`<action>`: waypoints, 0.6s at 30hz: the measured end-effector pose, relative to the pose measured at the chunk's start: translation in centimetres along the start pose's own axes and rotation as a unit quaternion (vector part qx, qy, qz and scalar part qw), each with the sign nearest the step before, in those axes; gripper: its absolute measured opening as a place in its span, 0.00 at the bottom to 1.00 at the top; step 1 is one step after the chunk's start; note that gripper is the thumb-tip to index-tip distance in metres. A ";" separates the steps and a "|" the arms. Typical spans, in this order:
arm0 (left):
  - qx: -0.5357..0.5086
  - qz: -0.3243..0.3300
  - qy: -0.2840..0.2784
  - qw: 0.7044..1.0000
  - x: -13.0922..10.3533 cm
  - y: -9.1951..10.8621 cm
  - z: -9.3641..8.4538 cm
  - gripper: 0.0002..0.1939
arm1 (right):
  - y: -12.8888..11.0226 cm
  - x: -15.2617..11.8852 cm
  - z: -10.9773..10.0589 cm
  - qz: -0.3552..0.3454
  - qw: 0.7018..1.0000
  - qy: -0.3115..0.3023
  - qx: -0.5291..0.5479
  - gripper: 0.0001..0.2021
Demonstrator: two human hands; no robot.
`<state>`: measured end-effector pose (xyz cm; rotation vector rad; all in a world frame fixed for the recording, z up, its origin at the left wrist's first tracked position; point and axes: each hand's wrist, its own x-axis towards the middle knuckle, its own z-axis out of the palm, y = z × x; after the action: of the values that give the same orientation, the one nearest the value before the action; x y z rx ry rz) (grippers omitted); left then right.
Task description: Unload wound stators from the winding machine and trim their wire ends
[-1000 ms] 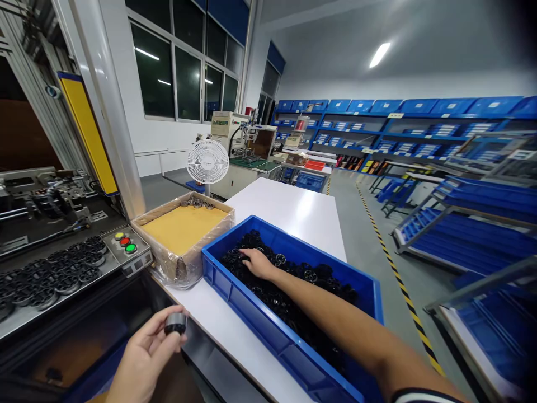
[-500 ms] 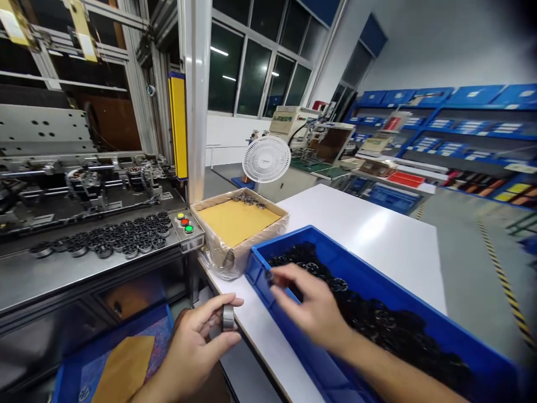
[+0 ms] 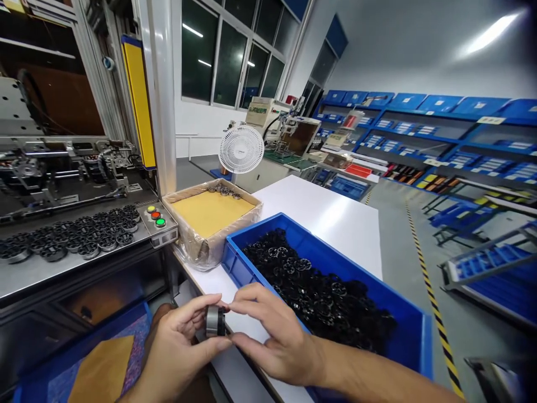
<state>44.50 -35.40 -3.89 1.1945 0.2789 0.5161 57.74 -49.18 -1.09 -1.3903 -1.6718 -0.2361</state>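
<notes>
My left hand (image 3: 180, 344) pinches a grey metal ring (image 3: 212, 321) between thumb and fingers, turned on its side. A black plastic piece (image 3: 222, 321) sits against the ring's right face; whether it is fully seated I cannot tell. The thumb and fingertips of my right hand (image 3: 279, 336) close in on the black piece from the right and partly cover it. Behind the hands, a blue bin (image 3: 243, 272) holds a heap of black plastic pieces (image 3: 319, 291).
A plastic-lined box (image 3: 188, 238) with a yellow sheet and several rings stands beyond the hands. Many rings (image 3: 84, 232) with black parts lie on the machine table at left, near a button panel (image 3: 159, 224). A white fan (image 3: 241, 149) stands behind.
My right hand has come from the bin's edge to my left hand, bringing a black piece against the ring. The view has swung to the right.
</notes>
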 end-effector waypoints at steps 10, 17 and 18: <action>-0.009 -0.015 -0.028 0.999 -0.3 0.5 0.2 0.23 | 0.4 0.2 0.3 -0.056 0.998 -0.011 -0.034 0.21; -0.031 -0.031 -0.034 0.998 -0.2 0.9 0.4 0.23 | 0.4 0.4 0.2 -0.086 0.995 -0.011 -0.057 0.17; -0.033 -0.034 -0.034 0.998 -0.2 0.9 0.3 0.23 | 0.4 0.4 0.2 -0.088 0.994 -0.011 -0.059 0.17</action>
<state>44.28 -35.55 -2.99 1.1316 0.2410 0.4205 58.05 -48.65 -1.03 -1.3368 -1.8254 -0.4278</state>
